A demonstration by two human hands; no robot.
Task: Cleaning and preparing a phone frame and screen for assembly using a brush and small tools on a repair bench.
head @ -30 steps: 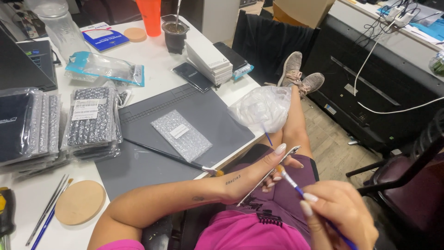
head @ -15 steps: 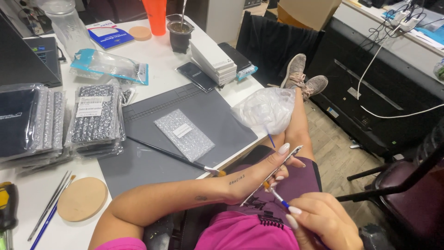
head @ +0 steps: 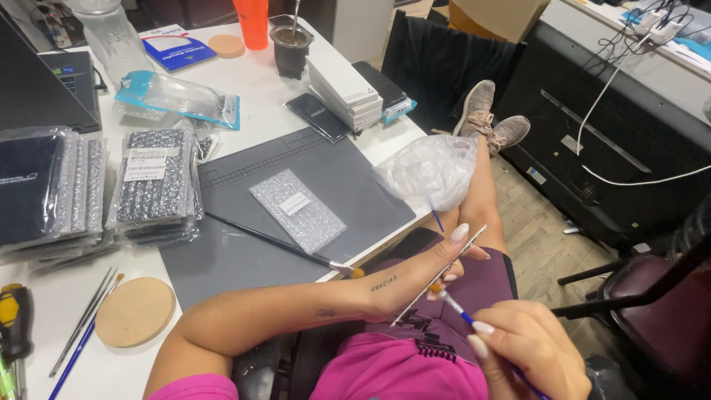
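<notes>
1. The left hand (head: 429, 270) is closed around a thin flat panel (head: 444, 274) held edge-on over the lap, thumb up along its side; the right hand (head: 529, 352) pinches a small blue-handled brush (head: 452, 302), its bristle tip touching the panel's face.
2. Beside the left forearm a grey work mat (head: 259, 222) covers the white table (head: 244, 89); a bubble-wrap pouch (head: 298, 210) lies on it, and a long dark brush (head: 281, 246) slants across to the table edge, just beside the wrist.
3. A crumpled clear bag (head: 429, 172) rests on the knee, near the panel; stacked wrapped packets (head: 152, 185) and a wooden disc (head: 135, 311) sit farther left.
4. The panel's face is too thin to read from here; the right hand's lower fingers and the brush handle's end run out of view at the bottom.
5. The hands work off the table edge, over the lap; a dark chair (head: 652, 296) stands close on the right, with bare floor (head: 541, 244) between.
</notes>
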